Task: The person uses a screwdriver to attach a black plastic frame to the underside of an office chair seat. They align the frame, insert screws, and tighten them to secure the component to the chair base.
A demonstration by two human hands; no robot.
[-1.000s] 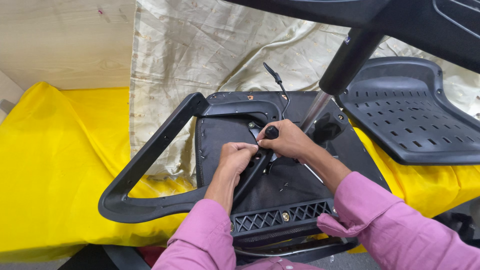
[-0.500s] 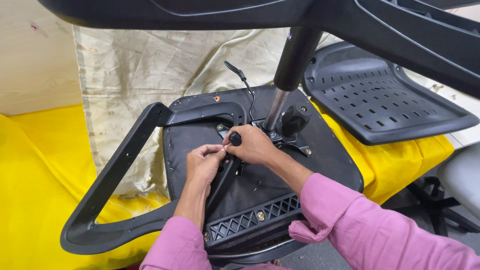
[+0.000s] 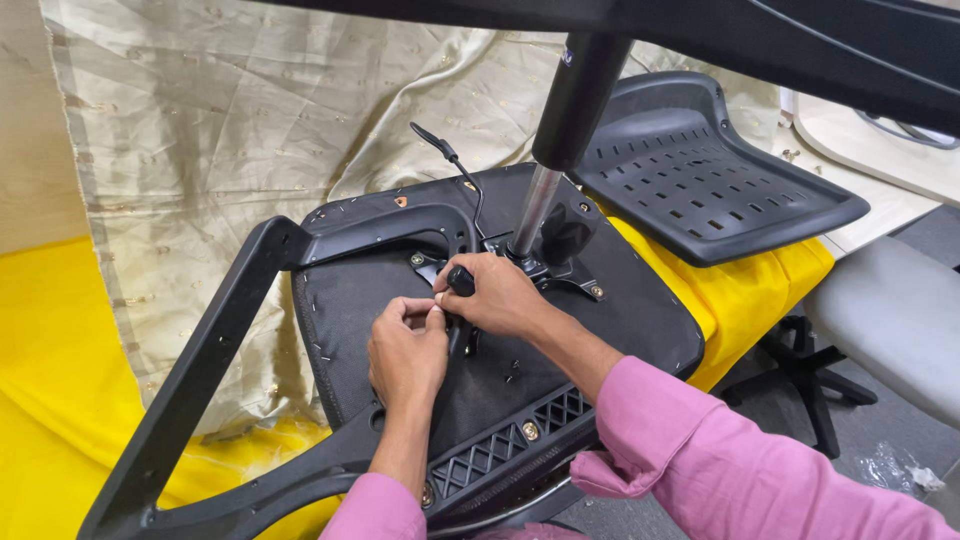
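Note:
An office chair seat [image 3: 600,320] lies upside down, its black underside facing up. A chrome gas cylinder [image 3: 532,210] rises from the metal mechanism plate [image 3: 560,265] at its middle. My right hand [image 3: 500,298] is closed around a black knobbed handle [image 3: 461,281] beside the plate. My left hand [image 3: 407,350] pinches something small at that same spot, fingertips touching the right hand; the item itself is hidden. A black armrest [image 3: 215,350] loops off the seat's left side. Pink sleeves cover both my forearms.
A black perforated plastic seat shell [image 3: 700,180] lies at the right on yellow cloth [image 3: 60,400]. Cream fabric [image 3: 230,120] covers the surface behind. A thin black lever [image 3: 440,145] sticks up. A grey chair seat [image 3: 890,310] and a black chair base [image 3: 800,370] stand at the right.
The view has shifted and drawn closer. Both hands stay at the same spot by the mechanism plate, the left fingertips now pinched tighter against the right hand.

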